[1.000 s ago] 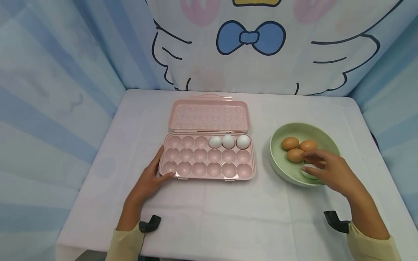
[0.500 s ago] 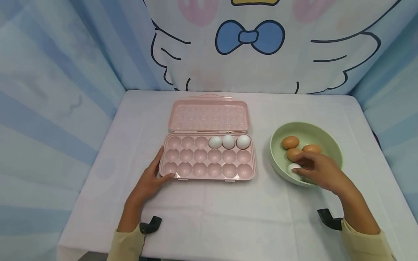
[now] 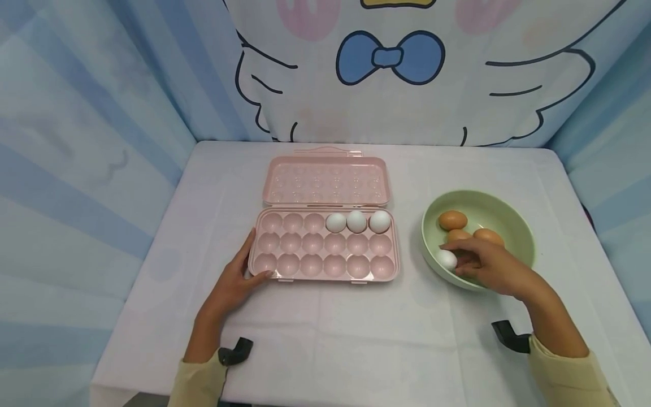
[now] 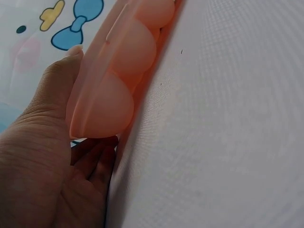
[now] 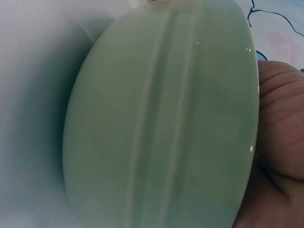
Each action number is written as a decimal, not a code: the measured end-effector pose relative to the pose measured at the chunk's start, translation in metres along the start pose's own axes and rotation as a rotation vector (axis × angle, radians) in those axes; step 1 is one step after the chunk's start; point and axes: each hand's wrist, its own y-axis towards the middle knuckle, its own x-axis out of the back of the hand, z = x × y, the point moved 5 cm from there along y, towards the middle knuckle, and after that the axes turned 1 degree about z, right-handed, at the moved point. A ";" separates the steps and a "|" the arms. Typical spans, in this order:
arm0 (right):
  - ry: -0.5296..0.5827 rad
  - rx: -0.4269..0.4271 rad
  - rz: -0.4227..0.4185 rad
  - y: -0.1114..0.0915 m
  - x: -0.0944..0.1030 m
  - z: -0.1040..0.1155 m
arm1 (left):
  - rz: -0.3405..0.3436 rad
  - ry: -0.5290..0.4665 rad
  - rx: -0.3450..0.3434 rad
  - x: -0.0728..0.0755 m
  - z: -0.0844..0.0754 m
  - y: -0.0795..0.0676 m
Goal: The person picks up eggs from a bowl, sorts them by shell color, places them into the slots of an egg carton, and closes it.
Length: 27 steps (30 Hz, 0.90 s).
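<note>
A pink plastic egg tray (image 3: 322, 272) lies with its lid folded back, three white eggs (image 3: 356, 221) at the right of its far row. My left hand (image 3: 235, 282) grips the tray's near left corner, thumb on the front edge and fingers along the left side. In the left wrist view the thumb (image 4: 71, 66) presses the tray's rim. Inside the green bowl (image 3: 508, 217), my right hand (image 3: 490, 264) holds a white egg (image 3: 446, 260) at its fingertips, near the left wall. In the right wrist view the bowl hides that egg and the fingertips.
Several brown eggs (image 3: 452, 220) sit in the bowl behind my right hand. The raised lid (image 3: 326, 180) rests on the white tablecloth (image 3: 330, 339) behind the tray. Curtains (image 3: 102, 198) stand along the sides, and a printed cloth (image 3: 391, 107) hangs at the back.
My right hand has moved left inside the bowl, and the white egg at its fingertips has shifted left with it. The left hand and tray have stayed in place.
</note>
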 end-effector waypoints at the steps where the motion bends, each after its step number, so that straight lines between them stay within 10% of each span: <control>1: 0.000 -0.005 0.003 0.000 0.000 0.001 | 0.000 0.000 0.002 0.000 0.001 0.000; 27: -0.037 -0.050 -0.115 0.010 -0.003 0.010 | -0.012 0.022 0.023 -0.001 0.003 0.000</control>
